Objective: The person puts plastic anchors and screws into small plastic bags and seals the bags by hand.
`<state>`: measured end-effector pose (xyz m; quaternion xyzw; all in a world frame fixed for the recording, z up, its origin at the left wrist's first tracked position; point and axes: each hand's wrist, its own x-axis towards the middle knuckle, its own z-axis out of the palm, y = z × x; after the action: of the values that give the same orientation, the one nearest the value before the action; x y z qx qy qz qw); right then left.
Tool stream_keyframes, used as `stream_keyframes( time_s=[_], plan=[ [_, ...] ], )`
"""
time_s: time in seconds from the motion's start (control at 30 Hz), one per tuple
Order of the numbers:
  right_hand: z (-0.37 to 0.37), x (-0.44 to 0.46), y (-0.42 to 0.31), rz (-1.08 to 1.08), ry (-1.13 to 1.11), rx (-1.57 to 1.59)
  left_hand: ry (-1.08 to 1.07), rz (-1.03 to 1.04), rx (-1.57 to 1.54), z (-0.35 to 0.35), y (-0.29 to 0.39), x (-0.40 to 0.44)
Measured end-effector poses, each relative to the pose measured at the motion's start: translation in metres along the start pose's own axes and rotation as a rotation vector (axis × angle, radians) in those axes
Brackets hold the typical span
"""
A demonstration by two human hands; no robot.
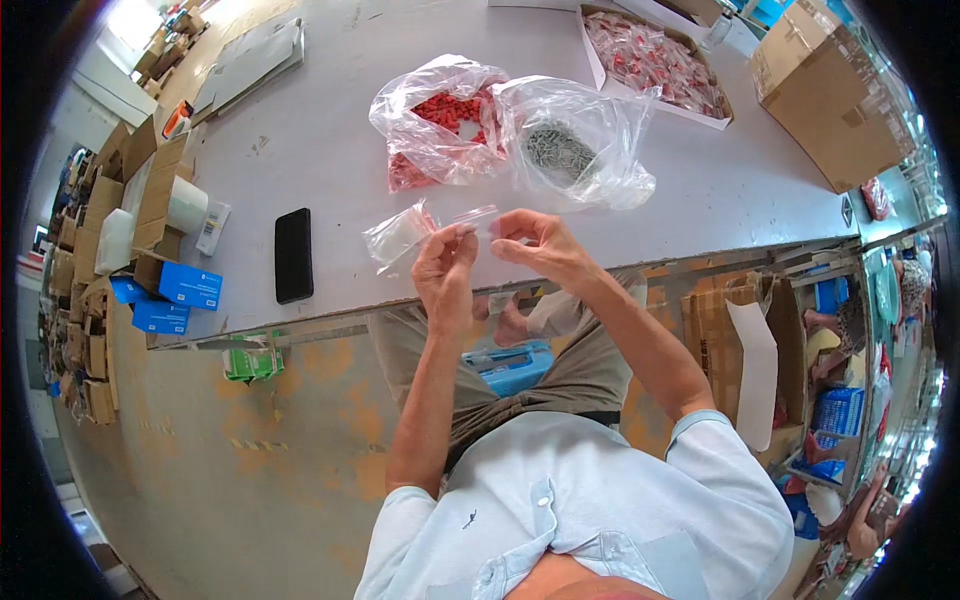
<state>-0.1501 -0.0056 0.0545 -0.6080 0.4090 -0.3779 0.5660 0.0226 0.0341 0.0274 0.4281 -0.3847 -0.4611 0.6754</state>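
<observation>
Over the table's front edge, my left hand [446, 270] is closed, thumb and fingertips pinching a small clear zip bag [474, 214] with a red line along its top. My right hand [545, 245] curls in from the other side, its fingers closed at the bag's right end; the exact grip is partly hidden. Just left of my left hand lies a bundle of flat clear zip bags [396, 236]. Beyond my hands, an open plastic bag of red plugs [447, 112] sits beside an open plastic bag of grey screws [560, 152].
A white box tray [655, 62] of filled small bags stands at the back right, near a large cardboard box [830, 95]. On the left are a black phone [294, 256], blue boxes [178, 297] and an open carton [165, 190]. Grey sheets [250, 68] lie at the far left.
</observation>
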Motion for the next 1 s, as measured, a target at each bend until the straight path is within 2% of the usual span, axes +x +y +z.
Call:
stream_keyframes(
  time_s=[0.1,0.17,0.3,0.37,0.47,0.53,0.67,0.8,0.87,1.0],
  plan=[
    [0.006,-0.005,0.002,0.025,0.029,0.076,-0.003,-0.068,-0.074,0.006,-0.008,-0.008],
    [0.007,-0.003,0.002,-0.133,0.093,0.190,-0.017,-0.113,-0.088,0.011,-0.012,-0.014],
    [-0.003,-0.002,0.000,-0.152,0.093,0.183,-0.064,-0.140,-0.091,0.016,0.007,-0.019],
    [-0.013,-0.004,-0.007,-0.156,-0.023,0.112,-0.055,-0.191,-0.098,0.011,0.020,-0.017],
    [-0.024,-0.006,-0.009,-0.134,-0.081,-0.045,-0.117,-0.171,0.069,0.005,0.026,-0.007],
    [-0.029,-0.007,-0.015,-0.137,-0.108,-0.119,-0.252,-0.105,0.292,0.000,0.020,-0.003],
    [-0.038,-0.008,-0.021,-0.114,-0.205,-0.235,-0.292,-0.117,0.303,-0.002,0.016,-0.007],
    [-0.044,-0.007,-0.024,-0.156,-0.265,-0.272,-0.327,-0.228,0.288,-0.001,0.017,-0.012],
    [-0.046,-0.005,-0.029,-0.140,-0.331,-0.402,-0.351,-0.239,0.278,-0.003,0.012,-0.012],
    [-0.047,-0.005,-0.019,-0.145,-0.338,-0.350,-0.356,-0.286,0.227,-0.003,0.009,-0.014]
  ],
)
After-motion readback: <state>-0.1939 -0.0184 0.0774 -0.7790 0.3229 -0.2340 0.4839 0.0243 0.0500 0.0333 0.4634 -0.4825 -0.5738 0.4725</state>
